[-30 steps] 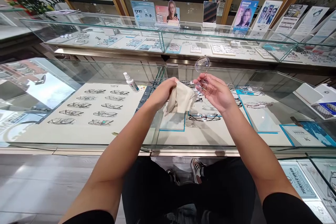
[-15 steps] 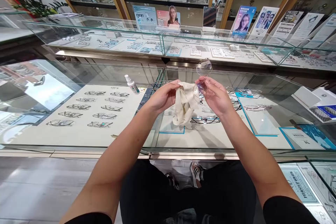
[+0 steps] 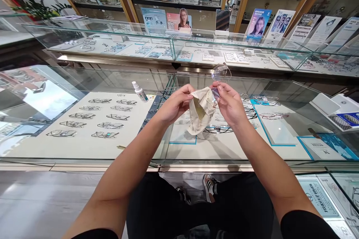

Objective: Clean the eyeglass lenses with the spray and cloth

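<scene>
My left hand (image 3: 177, 105) is closed on the upper edge of a cream cleaning cloth (image 3: 199, 121) with zigzag edges, which hangs in folds. A pair of thin round-rimmed eyeglasses (image 3: 221, 74) is pinched in my right hand (image 3: 230, 101) near the middle of the frame. One lens stands up above my fingers; the lower lens is beside the cloth, partly overlapping it. Whether cloth and lens touch, I cannot tell. Both hands are above the glass counter (image 3: 146, 161).
A white spray bottle (image 3: 139, 92) stands on the counter to the left. Under the glass lie several eyeglass frames (image 3: 110, 125). At the right is an open white box (image 3: 340, 110). A second glass display case (image 3: 157, 54) runs behind, with advertising cards (image 3: 257, 24) on top.
The cloth has opened out and its folds have shifted beside the lens. In my right hand the eyeglasses have turned slightly. The view has moved a little.
</scene>
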`<state>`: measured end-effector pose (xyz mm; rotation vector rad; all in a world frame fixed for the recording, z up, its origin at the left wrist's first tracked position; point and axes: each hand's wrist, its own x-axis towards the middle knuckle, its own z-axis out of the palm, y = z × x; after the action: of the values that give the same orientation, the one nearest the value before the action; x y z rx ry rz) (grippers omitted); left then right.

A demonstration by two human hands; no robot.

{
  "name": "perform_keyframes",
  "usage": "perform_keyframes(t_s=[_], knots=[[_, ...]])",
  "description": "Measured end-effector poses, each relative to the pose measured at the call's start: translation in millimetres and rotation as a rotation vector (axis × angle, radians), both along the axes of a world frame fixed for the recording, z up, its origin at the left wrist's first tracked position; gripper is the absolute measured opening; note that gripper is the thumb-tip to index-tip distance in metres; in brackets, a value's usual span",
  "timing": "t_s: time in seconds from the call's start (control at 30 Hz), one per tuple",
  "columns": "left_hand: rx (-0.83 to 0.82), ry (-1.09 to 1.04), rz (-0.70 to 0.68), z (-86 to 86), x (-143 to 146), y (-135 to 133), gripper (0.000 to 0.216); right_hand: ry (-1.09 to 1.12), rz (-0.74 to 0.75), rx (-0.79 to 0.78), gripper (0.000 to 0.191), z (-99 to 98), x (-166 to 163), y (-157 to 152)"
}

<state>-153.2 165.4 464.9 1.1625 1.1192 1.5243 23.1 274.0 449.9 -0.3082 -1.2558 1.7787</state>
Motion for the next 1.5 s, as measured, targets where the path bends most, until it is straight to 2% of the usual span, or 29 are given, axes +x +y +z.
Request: perform_keyframes(t_s=[0.17,0.3,0.4,0.57,0.7,0.87,1.2,1.37,1.5], knots=[[0.059,0.081,-0.057,-0.1,6.9,-2.2,0.030,-0.038,0.026,0.005,0.034,0.3,-2.0,-5.5],[0.132,0.124,-0.026,-5.6,15.4,1.7,0.053,-0.052,0.037,0.022,0.037,-1.1,-4.2,-10.1],[0.115,0.096,0.044,-10.3,20.2,4.0,0.055,-0.050,0.048,0.043,0.037,-1.4,-4.7,-12.8],[0.056,-0.014,-0.023,-15.9,23.8,5.6,0.062,-0.047,0.077,0.024,0.038,0.8,-3.4,-15.9],[-0.002,-0.078,-0.082,-20.9,24.4,8.3,0.061,-0.032,0.095,0.018,0.037,1.7,-2.3,-17.1],[-0.050,-0.017,-0.112,-25.6,26.0,9.0,0.057,-0.054,0.082,0.026,0.041,2.3,-2.5,-18.5],[0.025,-0.132,-0.041,-23.8,36.5,4.1,0.057,0.000,0.098,0.025,0.037,0.5,-2.8,-18.5],[0.010,-0.154,0.006,-20.8,38.8,1.1,0.056,0.005,0.095,0.041,0.035,-0.7,-2.9,-16.2],[0.021,-0.280,-0.025,-16.7,37.5,2.0,0.042,0.018,0.078,0.041,0.033,-0.7,-2.6,-12.6]])
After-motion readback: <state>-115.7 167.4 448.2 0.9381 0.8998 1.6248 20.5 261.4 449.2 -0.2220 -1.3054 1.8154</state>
